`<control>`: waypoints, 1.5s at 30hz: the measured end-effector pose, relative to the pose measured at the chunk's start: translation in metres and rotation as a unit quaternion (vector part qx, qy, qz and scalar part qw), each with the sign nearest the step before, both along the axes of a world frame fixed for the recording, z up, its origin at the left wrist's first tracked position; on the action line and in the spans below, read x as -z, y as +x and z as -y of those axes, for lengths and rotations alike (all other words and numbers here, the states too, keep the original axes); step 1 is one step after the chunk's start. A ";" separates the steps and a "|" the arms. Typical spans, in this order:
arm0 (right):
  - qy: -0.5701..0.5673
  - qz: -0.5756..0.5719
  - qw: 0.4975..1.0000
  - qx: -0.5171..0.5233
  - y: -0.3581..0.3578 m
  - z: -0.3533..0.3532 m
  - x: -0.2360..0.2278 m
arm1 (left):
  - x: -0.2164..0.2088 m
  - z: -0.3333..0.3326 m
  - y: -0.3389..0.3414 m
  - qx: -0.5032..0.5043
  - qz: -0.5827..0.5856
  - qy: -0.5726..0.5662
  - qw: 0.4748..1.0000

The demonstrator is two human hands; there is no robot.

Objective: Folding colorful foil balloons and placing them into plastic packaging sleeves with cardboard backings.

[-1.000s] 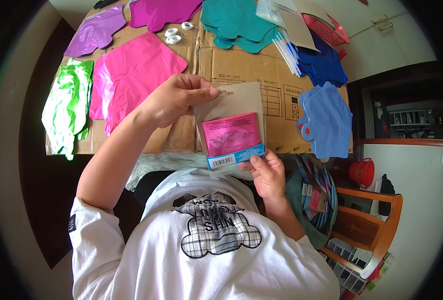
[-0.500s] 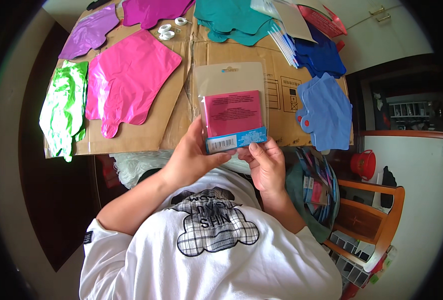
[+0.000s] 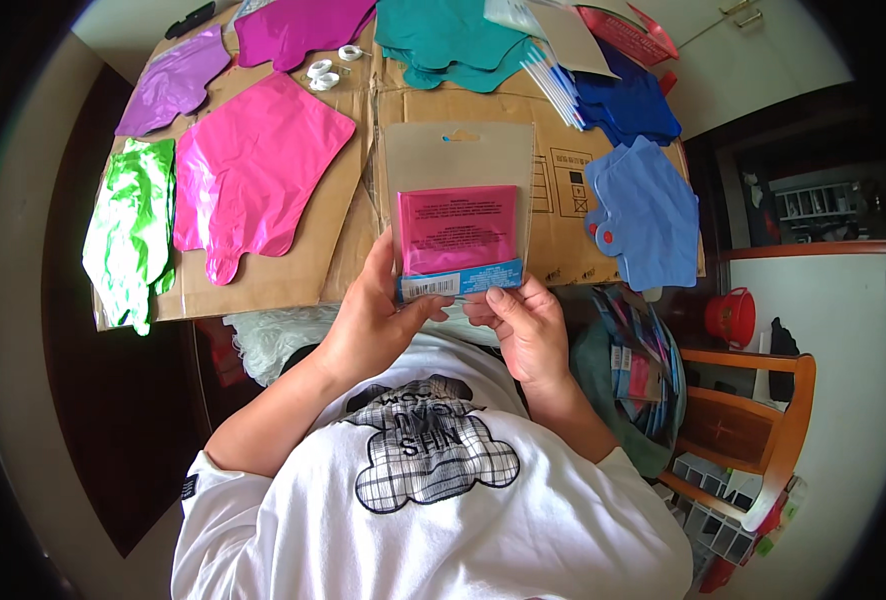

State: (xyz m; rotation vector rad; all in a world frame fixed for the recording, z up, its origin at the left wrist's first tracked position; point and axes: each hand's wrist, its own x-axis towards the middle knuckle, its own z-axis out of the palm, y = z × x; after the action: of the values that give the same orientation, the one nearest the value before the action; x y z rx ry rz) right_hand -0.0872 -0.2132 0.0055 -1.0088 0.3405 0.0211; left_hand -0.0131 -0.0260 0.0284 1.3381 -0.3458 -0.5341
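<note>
Both my hands hold up a clear plastic packet (image 3: 458,228) above the near edge of the cardboard. Inside it lies a folded pink foil balloon; a blue printed strip with a barcode runs along the bottom, and a hang hole is at the top. My left hand (image 3: 371,322) grips the lower left corner, its thumb in front. With thumb and fingers, my right hand (image 3: 530,325) pinches the lower right corner. To the left, a flat pink foil balloon (image 3: 263,170) and a shiny green foil balloon (image 3: 128,225) are laid out.
Flat purple (image 3: 175,85), magenta (image 3: 301,30), teal (image 3: 453,45) and light blue foil balloons (image 3: 645,215) lie around the cardboard (image 3: 338,255). White ribbon rolls (image 3: 323,77) and white sticks (image 3: 551,90) sit farther back. At right are a bag of packets (image 3: 628,375) and a wooden chair (image 3: 733,430).
The packet has levelled out, its slight tilt gone, and sits a little farther left in view. Both hands keep their hold. The whole view has shifted slightly.
</note>
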 end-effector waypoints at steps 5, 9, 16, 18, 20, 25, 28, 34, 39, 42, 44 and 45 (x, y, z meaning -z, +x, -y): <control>-0.007 -0.004 1.000 -0.018 0.001 0.001 -0.006 | -0.004 -0.009 0.008 0.031 -0.030 -0.005 0.999; -0.011 0.022 0.999 -0.035 0.003 0.005 -0.011 | -0.004 -0.012 0.011 0.011 -0.031 -0.013 0.999; -0.138 0.054 0.989 -0.022 0.010 0.006 -0.018 | -0.007 -0.011 0.023 0.042 -0.107 -0.018 0.993; -0.182 0.073 0.981 -0.009 0.015 0.002 -0.025 | -0.003 -0.009 0.024 0.031 -0.118 -0.026 0.992; -0.220 0.081 0.972 -0.018 0.017 0.002 -0.031 | 0.001 -0.009 0.024 0.028 -0.119 -0.021 0.992; -0.252 0.075 0.964 -0.027 0.023 0.005 -0.039 | 0.001 -0.002 0.019 -0.048 -0.097 -0.081 0.991; -0.213 0.027 0.976 -0.038 0.027 0.010 -0.037 | -0.012 -0.002 0.013 -0.129 0.059 0.010 0.990; -0.186 -0.068 0.978 -0.062 0.055 0.027 -0.030 | -0.027 0.002 0.041 -0.131 0.506 0.324 0.789; -0.474 -0.086 0.857 -0.184 0.068 0.060 -0.055 | 0.003 0.014 0.065 -0.003 0.554 0.299 0.777; -0.650 0.017 0.756 -0.068 0.109 0.097 -0.068 | 0.003 0.014 0.066 -0.010 0.556 0.304 0.774; -0.722 0.064 0.689 0.004 0.147 0.123 -0.065 | 0.002 0.017 0.063 -0.012 0.556 0.302 0.774; -0.760 0.091 0.643 0.030 0.167 0.136 -0.054 | 0.001 0.020 0.062 -0.016 0.561 0.307 0.769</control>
State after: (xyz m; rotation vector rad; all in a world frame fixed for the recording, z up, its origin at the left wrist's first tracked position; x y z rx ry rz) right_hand 0.0801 -0.3491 0.0599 -2.6788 0.1351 -0.5201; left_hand 0.0485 -0.0456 0.0276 2.2182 -1.1985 0.3161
